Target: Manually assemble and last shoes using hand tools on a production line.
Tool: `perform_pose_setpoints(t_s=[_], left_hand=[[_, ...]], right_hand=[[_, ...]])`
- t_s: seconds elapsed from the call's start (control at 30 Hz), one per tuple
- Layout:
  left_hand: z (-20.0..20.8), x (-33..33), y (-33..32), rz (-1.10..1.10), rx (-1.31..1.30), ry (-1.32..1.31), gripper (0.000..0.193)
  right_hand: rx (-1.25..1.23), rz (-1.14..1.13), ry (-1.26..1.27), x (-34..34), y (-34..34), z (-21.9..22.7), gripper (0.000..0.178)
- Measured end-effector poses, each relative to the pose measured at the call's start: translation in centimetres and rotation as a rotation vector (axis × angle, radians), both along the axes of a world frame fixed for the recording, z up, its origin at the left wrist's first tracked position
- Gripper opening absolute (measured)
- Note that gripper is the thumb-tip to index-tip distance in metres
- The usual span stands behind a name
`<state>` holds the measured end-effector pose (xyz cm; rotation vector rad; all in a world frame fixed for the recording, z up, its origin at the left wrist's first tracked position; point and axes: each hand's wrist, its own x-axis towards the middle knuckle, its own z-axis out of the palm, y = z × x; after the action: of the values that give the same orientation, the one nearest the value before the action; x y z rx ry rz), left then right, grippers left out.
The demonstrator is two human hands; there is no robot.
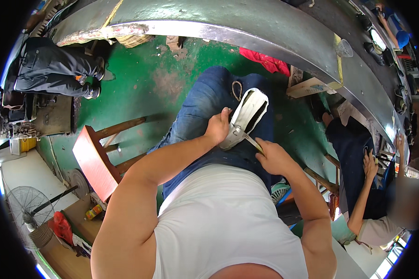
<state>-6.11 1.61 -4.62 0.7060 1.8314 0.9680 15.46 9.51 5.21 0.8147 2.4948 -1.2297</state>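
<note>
A white shoe upper with a dark, narrow underside rests tilted across my lap, on my blue jeans. My left hand is closed on the near left side of the shoe upper, its thumb pointing up. In my right hand is a slim hand tool with a metal head and a yellowish handle, pincers or a small hammer; I cannot tell which. The metal head touches the near end of the shoe upper. A loop of cord lies by the shoe's far left edge.
Ahead curves a long metal-topped bench, with red cloth beneath it. A wooden stool stands left, near a fan. Another person's dark-trousered legs are at far left; a co-worker sits close on the right.
</note>
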Motion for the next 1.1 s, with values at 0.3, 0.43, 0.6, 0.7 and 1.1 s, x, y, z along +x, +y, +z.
perform_pose_setpoints(t_s=[0.3, 0.43, 0.6, 0.7, 1.1], left_hand=[[1.0, -0.1, -0.2, -0.269, 0.403, 0.419, 0.044], [3.6, -0.5, 0.2, -0.611, 0.338, 0.575, 0.049], [3.7, -1.3, 0.9, -0.706, 0.267, 0.562, 0.054], [4.8, -1.6, 1.9, -0.763, 0.150, 0.523, 0.057], [2.7, -0.7, -1.8, -0.345, 0.026, 0.104, 0.068]], right_hand=[[0.438, -0.144, -0.018, -0.5, 1.3, -1.1, 0.042], [0.415, -0.233, 0.082, 1.4, 1.6, -3.5, 0.031], [-0.447, -0.286, -0.188, 2.5, 6.1, -0.2, 0.024], [-0.140, -0.335, 0.002, 1.7, 5.8, 1.0, 0.030], [0.116, -0.234, -0.029, -0.7, 4.1, -2.2, 0.037]])
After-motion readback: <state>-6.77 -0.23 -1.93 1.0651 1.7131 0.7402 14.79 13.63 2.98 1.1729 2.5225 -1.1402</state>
